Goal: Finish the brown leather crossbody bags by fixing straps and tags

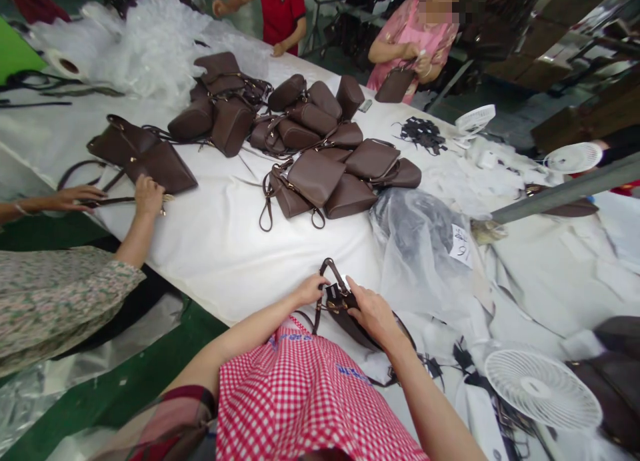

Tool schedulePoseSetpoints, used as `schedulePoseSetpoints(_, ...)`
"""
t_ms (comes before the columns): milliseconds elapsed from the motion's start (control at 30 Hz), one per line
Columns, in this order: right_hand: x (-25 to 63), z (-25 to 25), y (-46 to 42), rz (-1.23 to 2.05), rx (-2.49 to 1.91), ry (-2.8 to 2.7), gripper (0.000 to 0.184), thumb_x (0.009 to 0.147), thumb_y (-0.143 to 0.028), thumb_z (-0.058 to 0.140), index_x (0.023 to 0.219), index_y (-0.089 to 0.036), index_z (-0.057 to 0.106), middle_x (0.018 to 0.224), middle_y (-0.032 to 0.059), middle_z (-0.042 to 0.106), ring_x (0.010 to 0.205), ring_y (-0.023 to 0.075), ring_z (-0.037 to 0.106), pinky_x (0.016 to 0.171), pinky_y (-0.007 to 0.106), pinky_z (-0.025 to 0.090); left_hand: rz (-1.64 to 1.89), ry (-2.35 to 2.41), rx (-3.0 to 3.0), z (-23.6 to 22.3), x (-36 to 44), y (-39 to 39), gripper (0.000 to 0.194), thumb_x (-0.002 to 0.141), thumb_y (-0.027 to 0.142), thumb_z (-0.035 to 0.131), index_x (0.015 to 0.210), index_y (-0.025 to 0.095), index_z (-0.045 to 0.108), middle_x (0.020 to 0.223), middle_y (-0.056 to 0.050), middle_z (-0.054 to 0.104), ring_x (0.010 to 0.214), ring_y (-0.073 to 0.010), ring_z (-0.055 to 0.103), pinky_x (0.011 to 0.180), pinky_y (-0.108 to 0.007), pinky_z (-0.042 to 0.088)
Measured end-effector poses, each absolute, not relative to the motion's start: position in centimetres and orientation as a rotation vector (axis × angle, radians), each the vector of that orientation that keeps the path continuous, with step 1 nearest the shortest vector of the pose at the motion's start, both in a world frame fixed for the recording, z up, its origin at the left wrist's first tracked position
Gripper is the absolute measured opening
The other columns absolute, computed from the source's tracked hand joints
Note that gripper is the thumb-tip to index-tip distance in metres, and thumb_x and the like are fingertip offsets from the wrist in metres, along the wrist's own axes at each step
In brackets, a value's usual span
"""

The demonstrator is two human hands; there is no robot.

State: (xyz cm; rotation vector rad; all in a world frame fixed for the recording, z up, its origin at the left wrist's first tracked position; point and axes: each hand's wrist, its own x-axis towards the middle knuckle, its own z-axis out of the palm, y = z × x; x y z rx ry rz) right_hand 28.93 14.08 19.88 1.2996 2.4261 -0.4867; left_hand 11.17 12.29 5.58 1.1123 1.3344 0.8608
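At the near edge of the table I hold a dark brown handbag [353, 324], its looped handle standing up. My left hand [311, 289] is closed on the base of the handle at the bag's left side. On the right side, my right hand [373, 312] grips the bag's top edge, thumb and fingers around it near the gold-coloured hardware. A small white piece shows by the right fingertips; I cannot make out what it is. Beyond my hands lies a heap of similar brown handbags [316, 175].
A clear plastic bag [420, 247] with a paper label lies right of my hands. A white fan [543, 389] stands near right, and a metal pole [565, 189] slants across. A co-worker's hands [149, 195] handle bags at left. Plastic wrap [145, 47] is piled far left.
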Motion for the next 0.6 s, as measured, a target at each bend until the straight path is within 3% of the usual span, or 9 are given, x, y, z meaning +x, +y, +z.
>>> schedulePoseSetpoints(267, 29.6, 19.3, 14.5, -0.473, 1.296, 2.474, 0.069, 0.080, -0.017, 0.058, 0.144, -0.013, 0.032, 0.118, 0.0136, 0.064, 0.104, 0.0258, 0.061, 0.086, 0.034, 0.045, 0.722, 1.319, 1.085, 5.3, 9.7, 11.8, 0.005, 0.059, 0.012, 0.063, 0.060, 0.017, 0.062, 0.059, 0.003, 0.056, 0.061, -0.0137, 0.051, 0.063, -0.023, 0.040)
schedulePoseSetpoints(400, 30.3, 18.7, 14.9, -0.487, 1.331, 2.492, 0.066, 0.081, -0.017, 0.057, 0.143, -0.014, 0.033, 0.119, 0.0140, 0.063, 0.107, 0.0252, 0.060, 0.089, 0.034, 0.045, 0.655, 1.411, 1.093, 6.3, 2.8, 9.9, 0.016, 0.053, 0.006, 0.068, 0.052, 0.019, 0.059, 0.050, 0.004, 0.049, 0.062, -0.0146, 0.049, 0.065, -0.023, 0.037)
schedulePoseSetpoints(600, 29.5, 18.5, 14.8, -0.519, 1.288, 2.485, 0.068, 0.080, -0.016, 0.058, 0.143, -0.013, 0.034, 0.118, 0.0148, 0.063, 0.109, 0.0262, 0.059, 0.092, 0.036, 0.045, 0.596, 1.460, 1.098, 8.2, -2.7, 7.0, 0.016, 0.054, 0.007, 0.073, 0.054, 0.019, 0.062, 0.049, 0.003, 0.049, 0.068, -0.0181, 0.051, 0.071, -0.026, 0.038)
